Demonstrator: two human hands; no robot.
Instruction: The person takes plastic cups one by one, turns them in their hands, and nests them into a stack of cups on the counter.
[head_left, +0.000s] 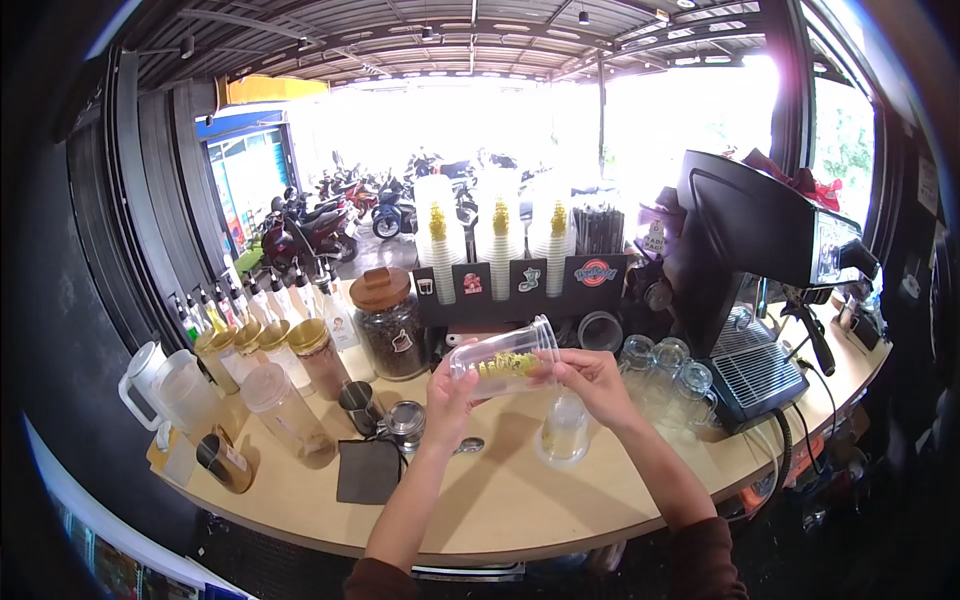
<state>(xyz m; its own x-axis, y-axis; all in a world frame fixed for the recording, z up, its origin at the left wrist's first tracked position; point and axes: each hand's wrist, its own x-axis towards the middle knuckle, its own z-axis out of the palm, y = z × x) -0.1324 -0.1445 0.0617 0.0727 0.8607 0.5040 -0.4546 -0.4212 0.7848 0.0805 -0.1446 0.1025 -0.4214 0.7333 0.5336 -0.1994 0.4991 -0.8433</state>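
Observation:
A clear plastic cup (505, 362) with yellow-green print lies sideways in the air between my hands, its mouth toward the right. My left hand (452, 395) is wrapped round the base end. At the rim end, my right hand (592, 382) grips the cup with thumb and fingers. Below it, a second clear cup (563, 432) stands upside down on the wooden counter (500, 510). Near my left wrist are a spoon (469, 445), a small lidded glass jar (405, 424) and a dark metal cup (360, 408).
Stacked cups (500, 245) stand in a black holder (450, 285) at the back. An espresso machine (760, 260) and glass mugs (690, 390) are on the right. Leftward stand a bean jar (388, 325), gold-lidded canisters (318, 352), pump bottles (280, 298) and a pitcher (145, 385).

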